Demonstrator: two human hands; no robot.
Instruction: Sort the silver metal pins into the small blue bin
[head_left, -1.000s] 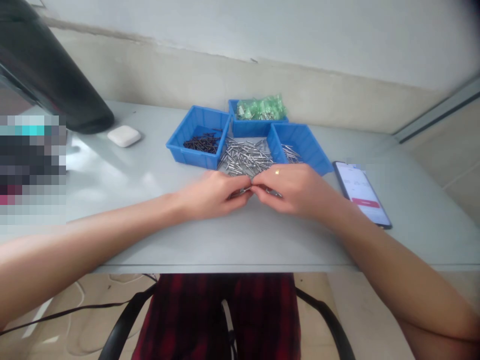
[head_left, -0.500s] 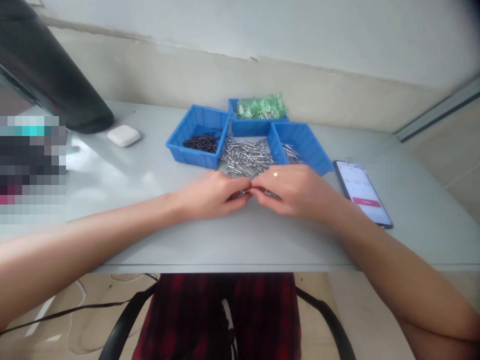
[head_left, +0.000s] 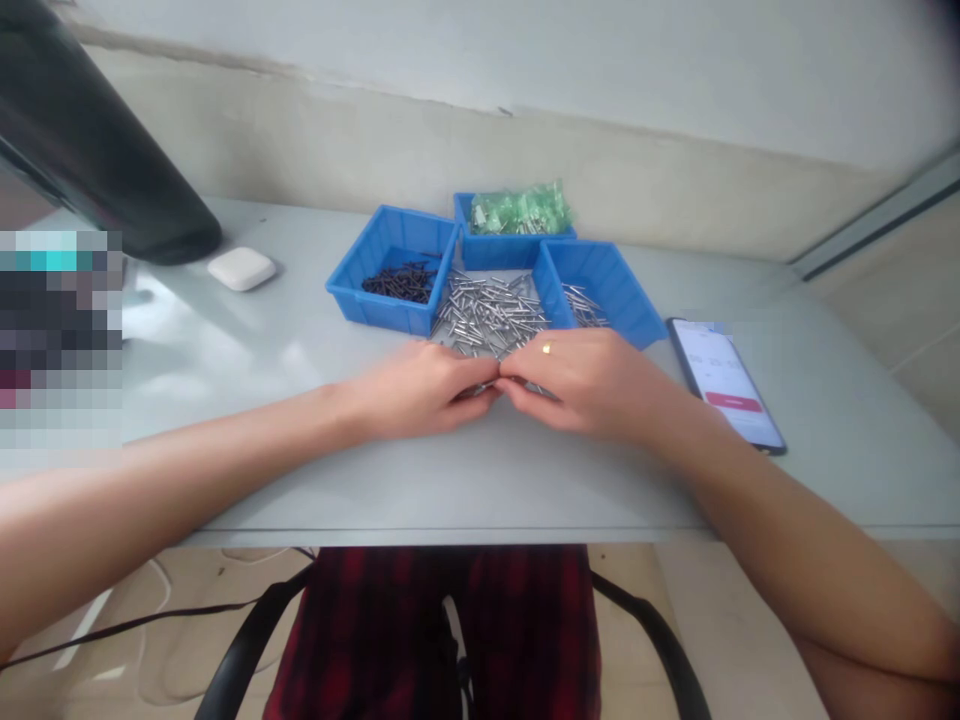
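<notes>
- Pale wall (head_left: 465, 50) fills the top of the head view, with a beige band (head_left: 337, 130) along its foot and a metal strip (head_left: 874, 220) slanting down at the right.
- Against it stands a light grey tabletop (head_left: 480, 490), its front edge running straight across; sunlight and shadow mottle its left part.
- Tall dark cylinder (head_left: 120, 140) and small white case (head_left: 241, 269) stand towards the left, near a pixelated patch; a lit phone (head_left: 727, 380) lies at the right.
- Three blue bins sit mid-table: the left bin (head_left: 386, 310) holds dark screws (head_left: 401, 283), the back bin (head_left: 517, 253) a green bag (head_left: 521, 210), the right bin (head_left: 626, 290) some silvery rods (head_left: 583, 306).
- Between them lies a loose pile of metal rods (head_left: 491, 312).
- Just in front of the pile, the person's left hand (head_left: 416, 388) and right hand (head_left: 585, 382) meet, fingertips pinched closed about a thin silvery piece (head_left: 481, 387), mostly hidden.
- Below the edge show plaid cloth (head_left: 532, 630), black chair arms (head_left: 247, 640) and tiled floor (head_left: 112, 670).
</notes>
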